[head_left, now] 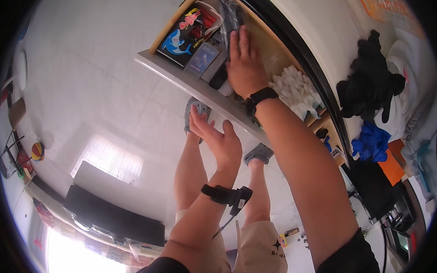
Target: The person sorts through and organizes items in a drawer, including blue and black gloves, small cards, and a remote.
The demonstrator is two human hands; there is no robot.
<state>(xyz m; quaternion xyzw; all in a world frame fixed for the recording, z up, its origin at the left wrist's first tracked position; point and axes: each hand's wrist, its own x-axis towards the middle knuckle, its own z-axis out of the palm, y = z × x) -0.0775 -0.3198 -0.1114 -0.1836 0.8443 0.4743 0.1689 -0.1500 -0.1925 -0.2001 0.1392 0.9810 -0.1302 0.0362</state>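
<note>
An open drawer [182, 81] with a light front panel stands ahead of me. My right hand [248, 65] reaches into it, fingers stretched out, the tips touching a dark item in clear plastic wrap [230, 14] that looks blurred. The thumb is mostly hidden. Left of that hand lie a black box with a blue shark picture [176, 41], a small grey-blue box [202, 58] and a dark oblong item [218, 77]. My left hand [219, 142] hangs outside the drawer front, fingers spread, holding nothing.
White gloves [297, 88] lie bunched at the drawer's right end. On the surface above rest black gloves [369, 79] and a blue glove [371, 141]. A long black panel [112, 214] stands at lower left. My feet in grey clogs [259, 154] are below the drawer.
</note>
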